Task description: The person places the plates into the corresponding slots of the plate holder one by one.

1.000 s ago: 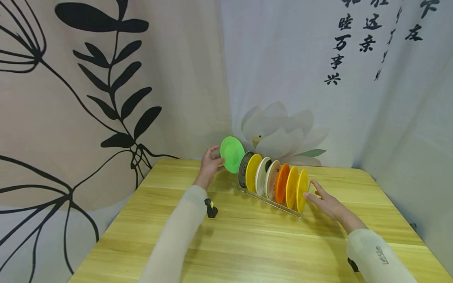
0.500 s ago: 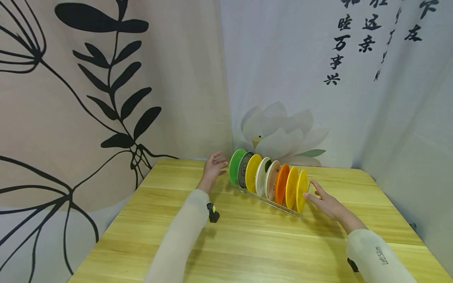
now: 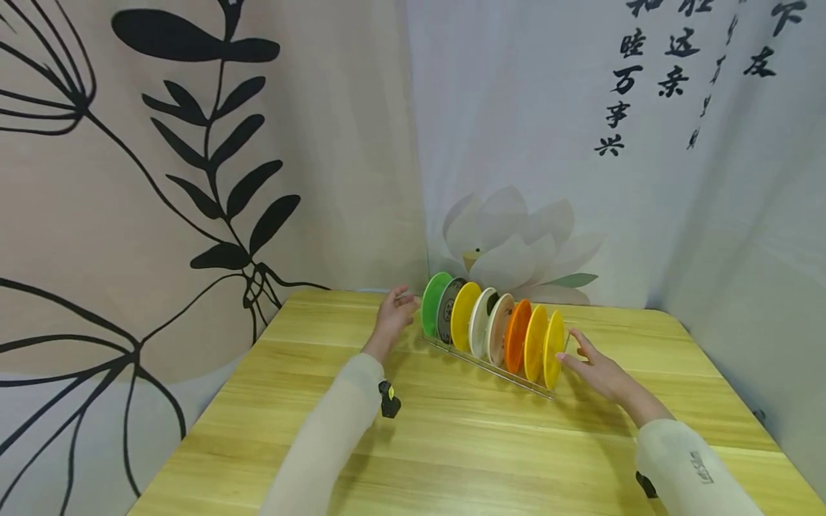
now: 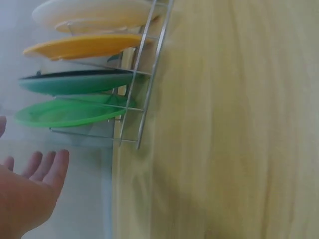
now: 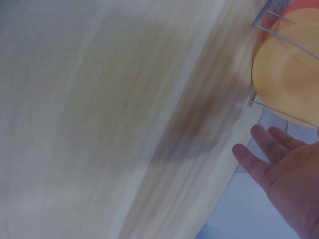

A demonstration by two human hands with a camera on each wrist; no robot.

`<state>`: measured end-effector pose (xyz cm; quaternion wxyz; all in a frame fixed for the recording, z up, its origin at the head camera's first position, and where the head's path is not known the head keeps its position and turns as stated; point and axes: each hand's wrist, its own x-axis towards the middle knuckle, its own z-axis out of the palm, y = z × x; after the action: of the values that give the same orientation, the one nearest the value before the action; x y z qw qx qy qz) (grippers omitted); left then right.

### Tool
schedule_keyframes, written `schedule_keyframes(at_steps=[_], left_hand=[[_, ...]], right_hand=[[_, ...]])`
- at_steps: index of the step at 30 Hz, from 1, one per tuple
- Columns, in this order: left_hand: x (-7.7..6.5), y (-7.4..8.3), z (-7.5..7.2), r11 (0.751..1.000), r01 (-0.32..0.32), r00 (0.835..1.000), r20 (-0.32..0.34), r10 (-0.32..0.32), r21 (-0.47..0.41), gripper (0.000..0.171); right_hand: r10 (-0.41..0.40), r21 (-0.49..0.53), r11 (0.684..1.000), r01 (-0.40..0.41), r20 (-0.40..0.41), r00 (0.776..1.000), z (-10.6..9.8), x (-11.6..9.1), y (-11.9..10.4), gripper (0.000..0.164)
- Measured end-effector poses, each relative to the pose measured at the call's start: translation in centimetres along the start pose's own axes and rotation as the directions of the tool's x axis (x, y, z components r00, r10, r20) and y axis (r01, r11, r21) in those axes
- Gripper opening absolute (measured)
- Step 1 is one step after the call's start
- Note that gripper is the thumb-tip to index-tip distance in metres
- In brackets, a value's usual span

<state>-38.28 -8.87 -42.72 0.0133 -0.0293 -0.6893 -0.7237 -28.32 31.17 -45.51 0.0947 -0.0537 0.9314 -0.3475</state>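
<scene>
A wire dish rack [image 3: 490, 368] holds a row of plates standing on edge. The green plate [image 3: 434, 304] is at its left end, beside a dark patterned plate [image 3: 447, 315]. My left hand [image 3: 394, 315] is just left of the green plate; in the left wrist view its fingers [image 4: 57, 172] are parted from that plate and hold nothing. At the right end, my right hand [image 3: 596, 371] has its thumb beside the outermost yellow plate [image 3: 553, 350] and its index finger at the rack's end wire. The right wrist view shows several of its fingers [image 5: 251, 162] extended.
Between the end plates stand yellow, white, pinkish and orange ones [image 3: 517, 337]. The rack is on a wooden table [image 3: 464, 444], near the back edge. Printed curtains [image 3: 348, 158] hang close behind and at the right side.
The green plate came down from my left hand into the rack's left end and was let go. The left hand then drew slightly lower beside it. My right hand stayed at the rack's right end.
</scene>
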Motion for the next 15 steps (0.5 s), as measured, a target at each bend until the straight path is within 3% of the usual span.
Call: schedule_keyframes(at_steps=[4, 7, 15], left_hand=[[-0.9, -0.6, 0.5, 0.997, -0.015, 1.0, -0.009, 0.016, 0.07, 0.056], [-1.0, -2.0, 1.1, 0.993, -0.036, 0.999, -0.027, 0.039, 0.11, 0.062], [-3.1, -2.1, 2.9, 0.985, 0.01, 1.0, -0.022, -0.006, 0.17, 0.08]], right_hand=[[-0.006, 0.004, 1.0, 0.006, -0.014, 1.0, 0.2, 0.1, 0.3, 0.086], [-0.018, 0.001, 1.0, 0.018, -0.023, 1.0, 0.1, 0.0, 0.3, 0.085], [-0.051, -0.001, 0.999, 0.051, -0.036, 0.998, -0.2, 0.3, 0.2, 0.082]])
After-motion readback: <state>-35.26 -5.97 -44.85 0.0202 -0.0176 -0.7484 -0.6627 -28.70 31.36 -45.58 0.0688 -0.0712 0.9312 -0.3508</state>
